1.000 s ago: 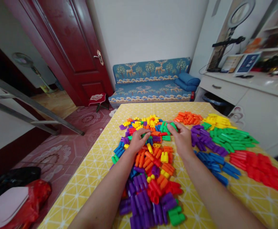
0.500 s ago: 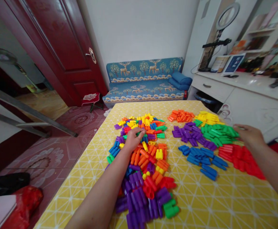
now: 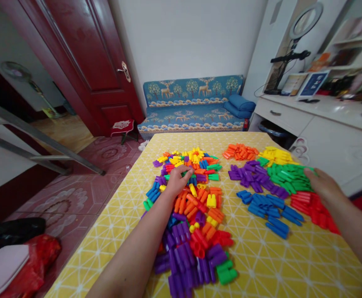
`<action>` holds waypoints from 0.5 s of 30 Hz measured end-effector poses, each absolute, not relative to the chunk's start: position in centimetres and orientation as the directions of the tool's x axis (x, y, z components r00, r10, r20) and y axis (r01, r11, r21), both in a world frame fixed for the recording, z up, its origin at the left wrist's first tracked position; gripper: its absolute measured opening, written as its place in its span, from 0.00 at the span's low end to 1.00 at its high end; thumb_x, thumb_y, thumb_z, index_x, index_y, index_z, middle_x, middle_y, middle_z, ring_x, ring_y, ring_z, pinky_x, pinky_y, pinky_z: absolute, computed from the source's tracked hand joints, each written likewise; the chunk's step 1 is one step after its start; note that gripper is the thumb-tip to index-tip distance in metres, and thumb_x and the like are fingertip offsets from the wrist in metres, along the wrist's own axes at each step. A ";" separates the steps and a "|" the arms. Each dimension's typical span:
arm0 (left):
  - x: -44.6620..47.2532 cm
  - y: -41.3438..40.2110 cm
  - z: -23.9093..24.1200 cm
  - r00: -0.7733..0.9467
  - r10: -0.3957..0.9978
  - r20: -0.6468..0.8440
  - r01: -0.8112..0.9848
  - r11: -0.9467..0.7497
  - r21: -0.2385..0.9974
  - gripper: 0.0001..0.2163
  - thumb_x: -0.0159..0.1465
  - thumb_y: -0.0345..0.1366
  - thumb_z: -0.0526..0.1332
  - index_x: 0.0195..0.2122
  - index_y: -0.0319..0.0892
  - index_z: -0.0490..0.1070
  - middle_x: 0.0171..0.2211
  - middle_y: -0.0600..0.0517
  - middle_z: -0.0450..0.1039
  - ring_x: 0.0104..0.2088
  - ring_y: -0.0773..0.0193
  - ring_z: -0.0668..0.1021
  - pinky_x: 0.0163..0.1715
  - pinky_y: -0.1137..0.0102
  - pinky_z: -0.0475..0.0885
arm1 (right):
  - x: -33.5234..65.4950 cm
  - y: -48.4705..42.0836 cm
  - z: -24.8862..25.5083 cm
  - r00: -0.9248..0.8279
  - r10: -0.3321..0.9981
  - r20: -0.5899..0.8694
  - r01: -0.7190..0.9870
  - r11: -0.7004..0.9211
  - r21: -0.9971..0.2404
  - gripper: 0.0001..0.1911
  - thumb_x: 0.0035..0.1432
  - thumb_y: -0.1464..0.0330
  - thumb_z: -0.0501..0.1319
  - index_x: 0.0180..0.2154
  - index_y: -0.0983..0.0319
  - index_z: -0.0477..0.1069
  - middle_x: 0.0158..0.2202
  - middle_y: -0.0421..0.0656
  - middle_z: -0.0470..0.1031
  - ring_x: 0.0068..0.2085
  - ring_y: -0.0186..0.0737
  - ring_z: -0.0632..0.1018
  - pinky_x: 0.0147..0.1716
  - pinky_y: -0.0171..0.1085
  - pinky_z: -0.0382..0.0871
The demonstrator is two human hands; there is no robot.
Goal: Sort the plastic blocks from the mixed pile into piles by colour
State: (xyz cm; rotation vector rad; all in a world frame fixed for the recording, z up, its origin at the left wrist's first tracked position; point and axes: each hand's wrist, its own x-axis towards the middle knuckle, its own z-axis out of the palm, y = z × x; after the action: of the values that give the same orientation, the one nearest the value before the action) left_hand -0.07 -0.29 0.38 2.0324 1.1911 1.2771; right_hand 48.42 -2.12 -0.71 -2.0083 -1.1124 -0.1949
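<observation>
My left hand (image 3: 181, 179) rests in the mixed pile of plastic building blocks (image 3: 185, 203), which are twin-tube pieces in purple, orange, red, yellow, blue and green. Its fingers are pinched together near a green and a blue block, and whatever they grip is hidden. At the right edge of the green block pile (image 3: 288, 178) is my right hand (image 3: 324, 188), thumb and fingers closed around a green block (image 3: 310, 168) that shows only in part. Just below that hand lies the red block pile (image 3: 311, 209).
Sorted heaps of blue (image 3: 269, 207), purple (image 3: 255, 176), orange (image 3: 240, 151) and yellow blocks (image 3: 277, 155) lie on the yellow patterned tablecloth (image 3: 255, 256). Behind the table stands a blue sofa (image 3: 193, 111); a white dresser (image 3: 333, 128) is to the right.
My right hand has come down slightly onto the edge of the green pile, where a bit of green now shows at its fingertips. My left hand stays in the mixed pile. The view has shifted slightly.
</observation>
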 end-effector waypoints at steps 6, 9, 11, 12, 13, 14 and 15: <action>0.1 -0.5 0.5 0.185 0.841 0.509 0.411 -0.537 0.737 0.09 0.63 0.39 0.60 0.37 0.40 0.77 0.36 0.47 0.79 0.38 0.60 0.78 0.40 0.67 0.72 | 36.0 -3.7 2.3 0.521 0.680 0.516 0.677 0.040 -0.735 0.26 0.57 0.58 0.60 0.55 0.62 0.68 0.55 0.54 0.69 0.56 0.48 0.70 0.52 0.46 0.63; 0.0 -0.3 0.3 0.194 0.832 0.520 0.391 -0.552 0.736 0.09 0.63 0.39 0.60 0.38 0.41 0.77 0.38 0.47 0.78 0.40 0.60 0.78 0.43 0.67 0.72 | 27.2 -4.7 2.8 0.259 0.875 0.410 0.422 0.279 -0.863 0.26 0.56 0.58 0.60 0.55 0.60 0.64 0.54 0.51 0.70 0.54 0.46 0.72 0.49 0.46 0.68; -0.1 -0.2 0.3 0.207 0.828 0.521 0.383 -0.559 0.736 0.10 0.64 0.39 0.59 0.39 0.41 0.77 0.38 0.47 0.78 0.41 0.60 0.78 0.44 0.66 0.72 | 22.5 -5.1 2.4 0.071 0.920 0.385 0.331 0.342 -0.879 0.24 0.55 0.60 0.60 0.53 0.58 0.65 0.54 0.50 0.69 0.53 0.46 0.72 0.46 0.46 0.71; -0.1 -0.2 0.3 0.211 0.829 0.518 0.380 -0.558 0.737 0.10 0.64 0.39 0.58 0.39 0.41 0.77 0.38 0.47 0.78 0.41 0.60 0.78 0.44 0.65 0.72 | 20.6 -5.3 2.0 0.003 0.917 0.399 0.330 0.376 -0.866 0.23 0.55 0.62 0.60 0.52 0.58 0.66 0.55 0.49 0.68 0.54 0.46 0.72 0.46 0.46 0.72; -0.1 -0.2 0.3 0.215 0.831 0.513 0.378 -0.555 0.741 0.11 0.65 0.39 0.57 0.40 0.41 0.77 0.38 0.47 0.78 0.41 0.60 0.78 0.44 0.65 0.72 | 19.0 -5.4 1.6 -0.047 0.905 0.422 0.339 0.412 -0.846 0.21 0.55 0.63 0.60 0.52 0.58 0.67 0.55 0.49 0.67 0.55 0.46 0.71 0.48 0.47 0.71; -0.1 -0.2 0.3 0.218 0.833 0.508 0.374 -0.552 0.745 0.11 0.65 0.40 0.57 0.40 0.41 0.77 0.38 0.47 0.78 0.41 0.59 0.78 0.44 0.65 0.72 | 17.8 -5.5 1.2 -0.083 0.892 0.444 0.352 0.443 -0.825 0.21 0.55 0.65 0.60 0.51 0.57 0.67 0.56 0.48 0.67 0.55 0.46 0.70 0.50 0.48 0.70; -0.1 -0.3 0.4 0.223 0.835 0.504 0.368 -0.550 0.749 0.12 0.65 0.40 0.56 0.41 0.41 0.77 0.39 0.47 0.78 0.42 0.59 0.78 0.45 0.64 0.72 | 16.9 -5.5 0.7 -0.107 0.881 0.461 0.363 0.466 -0.807 0.21 0.55 0.66 0.60 0.52 0.57 0.67 0.56 0.48 0.67 0.56 0.46 0.70 0.52 0.49 0.68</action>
State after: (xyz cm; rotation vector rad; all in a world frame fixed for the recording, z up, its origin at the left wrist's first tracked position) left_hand -0.12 -0.25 0.42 2.0246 1.1054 1.2924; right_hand 16.91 -5.52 0.74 -1.0806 -1.6873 0.6302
